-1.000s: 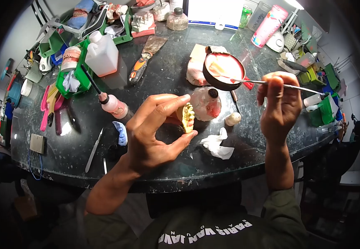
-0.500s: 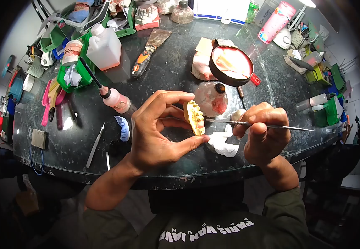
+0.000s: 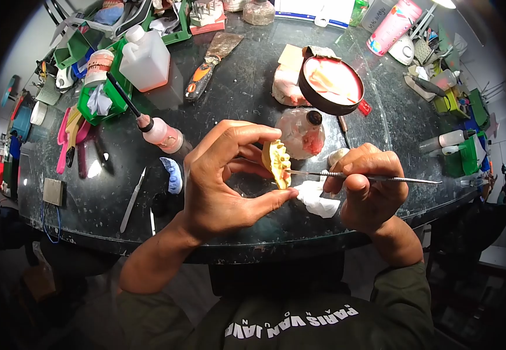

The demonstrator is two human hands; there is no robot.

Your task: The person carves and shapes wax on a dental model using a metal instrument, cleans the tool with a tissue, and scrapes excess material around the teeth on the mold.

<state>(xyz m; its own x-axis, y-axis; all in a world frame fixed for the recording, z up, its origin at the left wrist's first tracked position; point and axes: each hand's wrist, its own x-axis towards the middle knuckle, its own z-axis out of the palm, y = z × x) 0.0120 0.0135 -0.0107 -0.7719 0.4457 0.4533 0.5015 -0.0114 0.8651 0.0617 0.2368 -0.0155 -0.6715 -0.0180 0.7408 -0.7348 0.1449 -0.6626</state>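
A yellow dental cast (image 3: 277, 164) with a row of teeth stands on edge between the thumb and fingers of my left hand (image 3: 221, 175). My right hand (image 3: 372, 184) pinches a thin metal dental carver (image 3: 375, 177) by its knurled grip. The carver's left tip meets the tooth side of the cast, near its lower part; whether it presses in is too small to tell. Behind the cast sits a round glass spirit burner (image 3: 301, 133) with a dark cap. Crumpled white tissue (image 3: 318, 199) lies on the table between my hands.
An open round tin of pink wax (image 3: 331, 86) leans behind the burner. Left are a pink dropper bottle (image 3: 162, 135), a blue impression piece (image 3: 172, 175), a scalpel (image 3: 133, 201), a scraper (image 3: 209, 67) and a white jug (image 3: 145, 58). Crowded bins line both sides.
The carver's tip has come from just beside the cast onto its tooth side. My left hand has shifted the cast slightly right. The view has moved a little.
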